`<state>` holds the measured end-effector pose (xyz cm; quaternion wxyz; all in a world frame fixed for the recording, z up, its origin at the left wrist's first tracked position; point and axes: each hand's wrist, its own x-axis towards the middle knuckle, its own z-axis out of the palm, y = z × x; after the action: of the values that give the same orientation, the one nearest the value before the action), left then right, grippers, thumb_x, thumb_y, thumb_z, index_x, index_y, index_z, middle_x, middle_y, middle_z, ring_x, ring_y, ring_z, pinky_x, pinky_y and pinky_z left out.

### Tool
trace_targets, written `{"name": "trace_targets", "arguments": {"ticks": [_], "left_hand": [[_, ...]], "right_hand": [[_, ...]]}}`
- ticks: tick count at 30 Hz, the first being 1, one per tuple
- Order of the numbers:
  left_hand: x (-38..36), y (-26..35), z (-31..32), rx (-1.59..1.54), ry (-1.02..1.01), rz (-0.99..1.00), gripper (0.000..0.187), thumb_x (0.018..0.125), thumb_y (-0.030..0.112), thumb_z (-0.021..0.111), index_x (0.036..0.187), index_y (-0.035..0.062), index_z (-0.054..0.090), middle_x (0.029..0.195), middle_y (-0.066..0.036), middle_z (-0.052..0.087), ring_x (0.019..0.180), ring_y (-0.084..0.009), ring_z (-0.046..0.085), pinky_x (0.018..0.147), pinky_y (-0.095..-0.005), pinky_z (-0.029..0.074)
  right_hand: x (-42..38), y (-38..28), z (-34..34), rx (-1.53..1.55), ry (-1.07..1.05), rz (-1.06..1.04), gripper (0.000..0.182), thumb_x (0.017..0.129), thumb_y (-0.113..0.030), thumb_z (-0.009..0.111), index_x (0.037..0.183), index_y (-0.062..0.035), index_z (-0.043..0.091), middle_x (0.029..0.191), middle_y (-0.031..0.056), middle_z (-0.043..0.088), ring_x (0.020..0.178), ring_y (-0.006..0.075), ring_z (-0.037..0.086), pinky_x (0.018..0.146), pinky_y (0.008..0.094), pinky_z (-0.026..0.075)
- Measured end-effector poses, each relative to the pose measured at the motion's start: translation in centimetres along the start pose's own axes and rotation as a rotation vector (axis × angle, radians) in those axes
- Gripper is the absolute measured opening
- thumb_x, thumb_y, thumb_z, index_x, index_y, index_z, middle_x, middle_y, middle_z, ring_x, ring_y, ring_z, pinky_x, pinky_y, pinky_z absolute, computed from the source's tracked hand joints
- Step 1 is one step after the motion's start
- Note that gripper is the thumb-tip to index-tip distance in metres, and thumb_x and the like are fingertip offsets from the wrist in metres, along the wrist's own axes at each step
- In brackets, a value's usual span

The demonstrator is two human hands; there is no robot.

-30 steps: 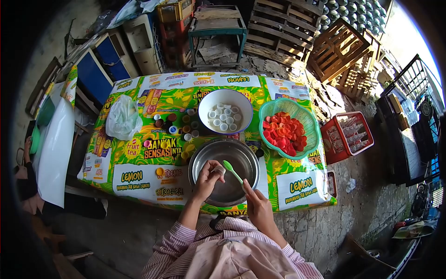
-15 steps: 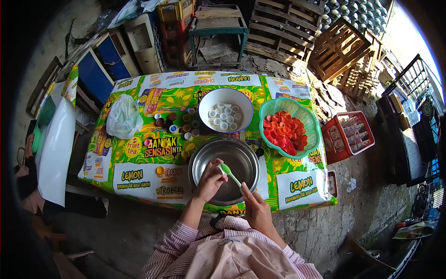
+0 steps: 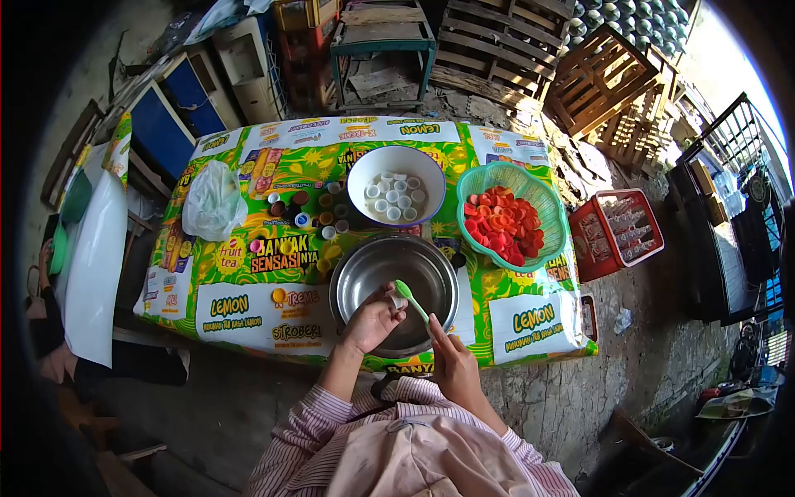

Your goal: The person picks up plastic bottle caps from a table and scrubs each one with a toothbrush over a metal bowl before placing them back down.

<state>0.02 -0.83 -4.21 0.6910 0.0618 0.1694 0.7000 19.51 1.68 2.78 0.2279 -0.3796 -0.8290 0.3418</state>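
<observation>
My left hand (image 3: 370, 321) holds a small white bottle cap (image 3: 396, 301) over the steel bowl (image 3: 364, 269) at the table's near edge. My right hand (image 3: 452, 364) grips a green toothbrush (image 3: 411, 300), its head touching the cap. Behind the steel bowl stands a white bowl (image 3: 362, 171) holding several white caps. A green basket (image 3: 553, 217) of red and orange caps sits to its right.
Loose caps of mixed colours (image 3: 308, 217) and a knotted clear plastic bag (image 3: 214, 201) lie on the printed green-yellow table cover (image 3: 248, 308). A red bottle crate (image 3: 620, 232) stands on the ground to the right. Wooden pallets (image 3: 596, 79) and a teal stand (image 3: 381, 41) are beyond the table.
The brush head has come down from above onto the cap in my left hand. The view has shifted slightly, so the table appears a little higher and further left.
</observation>
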Motion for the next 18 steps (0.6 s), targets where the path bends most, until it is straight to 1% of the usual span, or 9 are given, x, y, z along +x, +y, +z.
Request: {"name": "trace_targets", "arguments": {"ticks": [3, 4, 6, 7, 9, 13, 15, 17, 18], "left_hand": [[-0.2, -0.2, 0.3, 0.056, 0.041, 0.067, 0.025, 0.084, 0.005, 0.057, 0.107, 0.0136, 0.058, 0.105, -0.002, 0.057, 0.094, -0.0171, 0.056, 0.085, -0.0319, 0.044], [-0.4, -0.1, 0.5, 0.057, 0.042, 0.069, 0.025, 0.084, 0.005, 0.057, 0.107, 0.0136, 0.058, 0.105, -0.002, 0.057, 0.094, -0.0171, 0.056, 0.085, -0.0319, 0.044], [-0.4, 0.1, 0.9, 0.065, 0.168, 0.089, 0.026, 0.083, 0.004, 0.058, 0.107, 0.0142, 0.059, 0.106, -0.001, 0.058, 0.095, -0.0171, 0.056, 0.087, -0.0324, 0.043], [-0.3, 0.0, 0.8, 0.065, 0.164, 0.090, 0.026, 0.083, 0.004, 0.058, 0.107, 0.0142, 0.059, 0.106, -0.001, 0.058, 0.095, -0.0171, 0.056, 0.087, -0.0324, 0.043], [-0.2, -0.1, 0.2, 0.020, 0.197, 0.068, 0.027, 0.084, 0.005, 0.058, 0.109, 0.0158, 0.059, 0.105, -0.001, 0.060, 0.095, -0.0161, 0.056, 0.083, -0.0313, 0.043], [-0.1, 0.3, -1.2, 0.038, 0.108, -0.005, 0.024, 0.085, 0.009, 0.057, 0.106, 0.0192, 0.058, 0.097, 0.001, 0.060, 0.090, -0.0137, 0.056, 0.072, -0.0285, 0.043], [-0.2, 0.2, -1.1, 0.009, 0.196, -0.035, 0.025, 0.085, 0.007, 0.057, 0.107, 0.0193, 0.057, 0.097, -0.001, 0.061, 0.088, -0.0147, 0.059, 0.074, -0.0293, 0.045], [-0.3, 0.2, -0.6, 0.019, 0.138, 0.009, 0.026, 0.086, 0.005, 0.056, 0.107, 0.0189, 0.057, 0.098, -0.002, 0.061, 0.090, -0.0152, 0.060, 0.077, -0.0296, 0.046], [-0.2, 0.3, -0.5, 0.020, 0.135, 0.013, 0.026, 0.086, 0.005, 0.056, 0.107, 0.0189, 0.057, 0.098, -0.002, 0.061, 0.090, -0.0152, 0.060, 0.077, -0.0296, 0.046]], "right_hand": [[-0.1, -0.1, -0.3, 0.054, 0.052, -0.004, 0.049, 0.086, -0.001, 0.052, 0.132, -0.0169, 0.046, 0.075, 0.0174, 0.055, 0.060, 0.0332, 0.056, 0.055, 0.0396, 0.044], [-0.4, 0.1, -0.2, -0.053, 0.035, -0.073, 0.051, 0.086, -0.007, 0.053, 0.134, -0.0216, 0.043, 0.070, 0.0125, 0.053, 0.055, 0.0307, 0.056, 0.050, 0.0419, 0.045], [-0.5, 0.5, 0.3, -0.042, 0.031, -0.058, 0.052, 0.086, -0.006, 0.053, 0.134, -0.0217, 0.043, 0.070, 0.0122, 0.053, 0.055, 0.0305, 0.056, 0.050, 0.0419, 0.045], [-0.4, 0.6, 0.4, -0.032, 0.025, -0.042, 0.053, 0.085, -0.006, 0.053, 0.134, -0.0218, 0.043, 0.071, 0.0119, 0.053, 0.055, 0.0304, 0.056, 0.050, 0.0418, 0.045], [-0.2, 0.3, 0.0, -0.013, 0.052, -0.033, 0.054, 0.085, -0.005, 0.052, 0.134, -0.0220, 0.042, 0.072, 0.0115, 0.054, 0.055, 0.0307, 0.056, 0.050, 0.0422, 0.045], [-0.3, 0.5, 0.4, -0.104, -0.032, -0.070, 0.054, 0.084, -0.004, 0.052, 0.135, -0.0216, 0.041, 0.071, 0.0119, 0.053, 0.055, 0.0315, 0.056, 0.050, 0.0424, 0.045], [0.3, 0.6, 0.3, -0.023, 0.058, -0.039, 0.054, 0.084, -0.004, 0.052, 0.134, -0.0218, 0.042, 0.073, 0.0109, 0.055, 0.055, 0.0312, 0.057, 0.050, 0.0424, 0.046], [0.0, 0.4, 0.3, -0.018, 0.073, -0.073, 0.053, 0.085, -0.005, 0.052, 0.134, -0.0216, 0.042, 0.075, 0.0112, 0.056, 0.057, 0.0311, 0.058, 0.050, 0.0425, 0.046], [-0.2, 0.3, 0.4, -0.041, 0.006, -0.053, 0.050, 0.086, -0.004, 0.051, 0.133, -0.0181, 0.043, 0.077, 0.0142, 0.057, 0.059, 0.0327, 0.057, 0.052, 0.0415, 0.045]]}}
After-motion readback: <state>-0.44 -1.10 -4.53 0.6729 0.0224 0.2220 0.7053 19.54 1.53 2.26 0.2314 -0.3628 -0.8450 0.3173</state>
